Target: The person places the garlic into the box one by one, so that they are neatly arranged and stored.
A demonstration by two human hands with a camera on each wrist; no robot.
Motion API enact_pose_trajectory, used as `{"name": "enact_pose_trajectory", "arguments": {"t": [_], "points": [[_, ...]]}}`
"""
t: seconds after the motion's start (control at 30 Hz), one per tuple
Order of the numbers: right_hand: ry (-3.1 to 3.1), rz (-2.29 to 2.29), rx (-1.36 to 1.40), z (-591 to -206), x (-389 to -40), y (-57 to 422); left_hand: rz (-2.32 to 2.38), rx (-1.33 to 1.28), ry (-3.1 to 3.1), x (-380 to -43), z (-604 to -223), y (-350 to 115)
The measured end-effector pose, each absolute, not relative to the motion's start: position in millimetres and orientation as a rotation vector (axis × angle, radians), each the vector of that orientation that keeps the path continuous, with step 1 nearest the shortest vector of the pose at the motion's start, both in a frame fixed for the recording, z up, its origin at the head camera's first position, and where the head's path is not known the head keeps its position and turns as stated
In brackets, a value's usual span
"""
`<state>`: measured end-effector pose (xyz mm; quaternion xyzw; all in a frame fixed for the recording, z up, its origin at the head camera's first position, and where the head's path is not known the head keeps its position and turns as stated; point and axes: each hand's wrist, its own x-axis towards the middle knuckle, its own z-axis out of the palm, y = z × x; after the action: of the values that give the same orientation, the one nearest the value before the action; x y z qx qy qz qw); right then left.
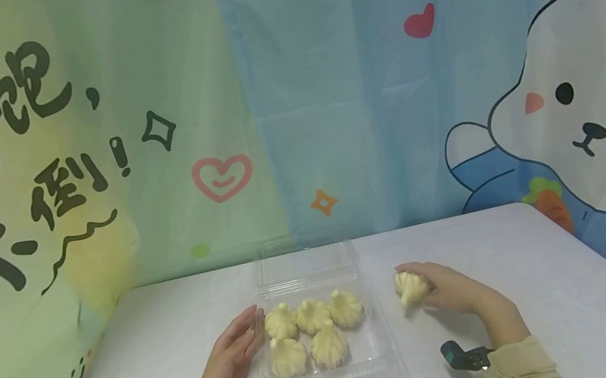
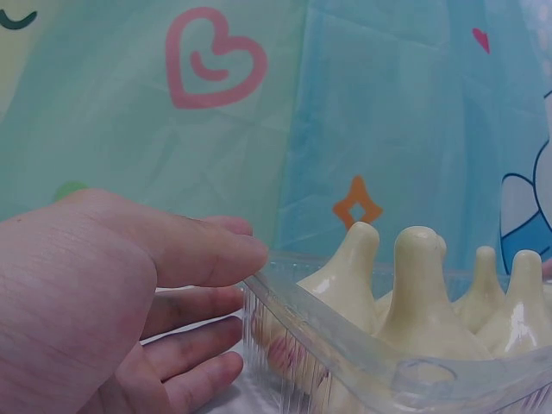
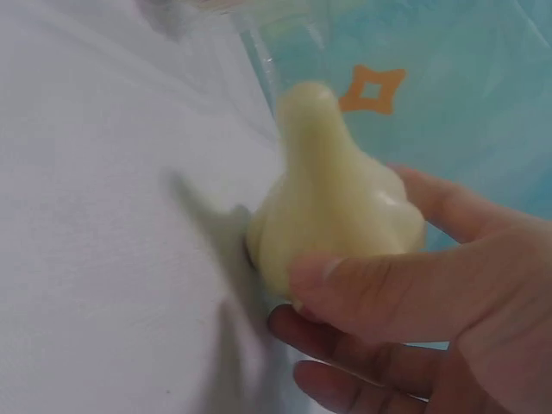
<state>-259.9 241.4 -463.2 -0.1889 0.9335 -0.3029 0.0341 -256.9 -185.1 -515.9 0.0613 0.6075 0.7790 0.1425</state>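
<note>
My right hand (image 1: 454, 287) grips a pale cream garlic bulb (image 1: 411, 289) above the table, to the right of a clear plastic box (image 1: 365, 344). In the right wrist view, the thumb presses on the side of the bulb and its stem points up. Several similar garlic bulbs (image 1: 313, 316) sit in the box, three along the back row and two at the front left. The box's front right spot holds none. Beside the box's left wall is my left hand (image 1: 233, 350), fingers relaxed, with the thumb at the rim in the left wrist view.
The box's transparent lid (image 1: 305, 261) stands folded back toward the rear of the white table (image 1: 179, 308). Behind the table hangs a printed curtain (image 1: 303, 116) with hearts, writing and a cartoon animal.
</note>
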Motion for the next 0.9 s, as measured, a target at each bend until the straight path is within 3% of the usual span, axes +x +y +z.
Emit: {"name": "enact_pose_trajectory", "arguments": {"t": [0.9], "points": [[2.959,-0.852,-0.194,-466.5,-260.2,236.4,2.234,0.168,1.759,-257.4,-515.2,-184.7]]}}
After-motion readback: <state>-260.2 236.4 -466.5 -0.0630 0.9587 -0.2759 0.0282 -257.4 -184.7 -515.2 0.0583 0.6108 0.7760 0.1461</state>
